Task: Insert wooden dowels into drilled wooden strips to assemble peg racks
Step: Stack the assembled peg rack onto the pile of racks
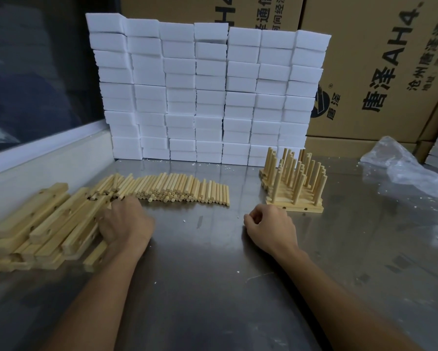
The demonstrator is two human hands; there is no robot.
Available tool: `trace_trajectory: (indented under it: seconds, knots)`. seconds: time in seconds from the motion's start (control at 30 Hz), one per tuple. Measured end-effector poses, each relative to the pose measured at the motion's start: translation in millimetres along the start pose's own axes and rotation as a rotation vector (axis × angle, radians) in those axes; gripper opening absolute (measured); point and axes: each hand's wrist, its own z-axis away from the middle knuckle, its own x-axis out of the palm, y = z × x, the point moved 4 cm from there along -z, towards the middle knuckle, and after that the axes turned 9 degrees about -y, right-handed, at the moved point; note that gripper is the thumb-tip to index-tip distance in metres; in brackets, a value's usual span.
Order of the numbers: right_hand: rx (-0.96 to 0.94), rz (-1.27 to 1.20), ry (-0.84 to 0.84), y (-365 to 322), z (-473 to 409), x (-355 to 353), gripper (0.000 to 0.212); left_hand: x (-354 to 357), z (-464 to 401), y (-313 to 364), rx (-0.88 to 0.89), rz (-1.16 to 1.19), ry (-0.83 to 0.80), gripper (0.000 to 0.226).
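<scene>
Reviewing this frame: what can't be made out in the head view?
- Left hand fingers: tucked among the blurred drilled strips, so whether it has a grip on one is unclear.
- Strip pile: cut off by the left edge.
- Right hand: curled; anything inside is hidden by its own fingers.
- Finished racks: count unreadable, pegs overlap.
</scene>
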Motion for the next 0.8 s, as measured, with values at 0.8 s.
trace_trajectory:
  seconds: [0.8]
  knots:
    - [0.114,0.066,-0.049,-27,-48,27,0.032,16,12,44,0.067,1.348,-0.151,0.002]
